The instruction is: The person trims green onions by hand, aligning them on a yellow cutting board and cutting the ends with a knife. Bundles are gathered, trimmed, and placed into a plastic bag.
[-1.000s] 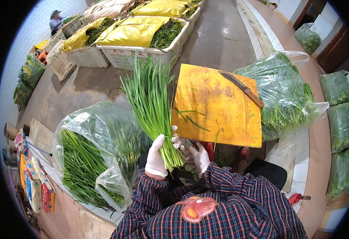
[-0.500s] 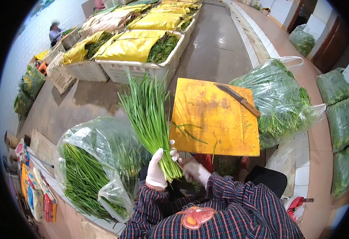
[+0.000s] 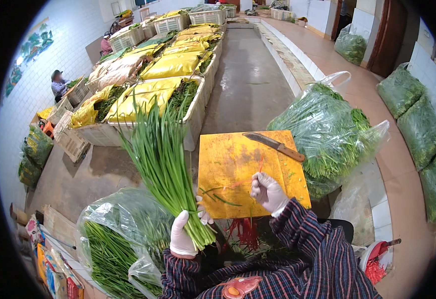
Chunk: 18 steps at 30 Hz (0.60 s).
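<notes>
My left hand [image 3: 187,231], in a white glove, is closed round the lower stalks of a thick bunch of garlic chives [image 3: 163,164]. The leaves point up and away; the cut ends hang toward my lap. Over the yellow cutting board [image 3: 218,149] my right hand [image 3: 268,193], also gloved, has its fingers pinched on a thin red tie [image 3: 261,162] that sticks up from them. A knife with a wooden handle [image 3: 276,145] lies along the board's far right edge. Several loose green leaves [image 3: 222,197] rest on the board. Red strips [image 3: 245,234] hang below its near edge.
Clear plastic bags of chives stand left [image 3: 113,209] and right [image 3: 322,129]. Several white crates with yellow covers [image 3: 143,99] run along the far left. More filled bags [image 3: 417,124] line the right walkway. A red container [image 3: 374,264] sits at lower right. Two people are at far left.
My right hand has moved from beside the stalk ends up over the board, with a red tie now showing in it. The left hand still holds the chives. The view has tilted upward.
</notes>
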### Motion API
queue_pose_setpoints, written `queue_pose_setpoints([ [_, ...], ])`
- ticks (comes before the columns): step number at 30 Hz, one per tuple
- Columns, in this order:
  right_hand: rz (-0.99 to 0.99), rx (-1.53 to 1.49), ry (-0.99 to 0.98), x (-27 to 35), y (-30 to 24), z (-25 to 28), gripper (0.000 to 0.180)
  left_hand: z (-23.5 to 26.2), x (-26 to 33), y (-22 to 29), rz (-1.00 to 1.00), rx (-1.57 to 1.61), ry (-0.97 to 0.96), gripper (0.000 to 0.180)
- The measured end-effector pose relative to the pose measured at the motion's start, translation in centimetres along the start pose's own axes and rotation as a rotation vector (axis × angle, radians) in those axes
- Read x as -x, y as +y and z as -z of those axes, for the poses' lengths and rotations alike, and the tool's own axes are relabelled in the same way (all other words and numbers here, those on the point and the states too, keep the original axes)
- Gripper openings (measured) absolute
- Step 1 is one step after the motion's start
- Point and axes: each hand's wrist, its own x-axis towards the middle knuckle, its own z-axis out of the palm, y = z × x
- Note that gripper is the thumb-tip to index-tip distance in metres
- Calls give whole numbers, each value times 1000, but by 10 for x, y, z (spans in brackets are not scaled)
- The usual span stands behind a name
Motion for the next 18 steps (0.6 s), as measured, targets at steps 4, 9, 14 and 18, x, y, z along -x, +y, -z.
queue_pose_setpoints([
  [4, 44, -75, 129, -34, -2, 34, 15, -25, -35, -12, 90, -185, -2, 50],
  [9, -32, 243, 448, -45, 9, 66, 14, -14, -93, -61, 275, -399, 204, 33],
  [14, -9, 537, 576, -46, 16, 79, 15, 27, -140, -139, 325, -619, 317, 19],
  [18, 7, 644, 578, -44, 12, 77, 12, 42, -152, -160, 305, -804, 322, 21],
])
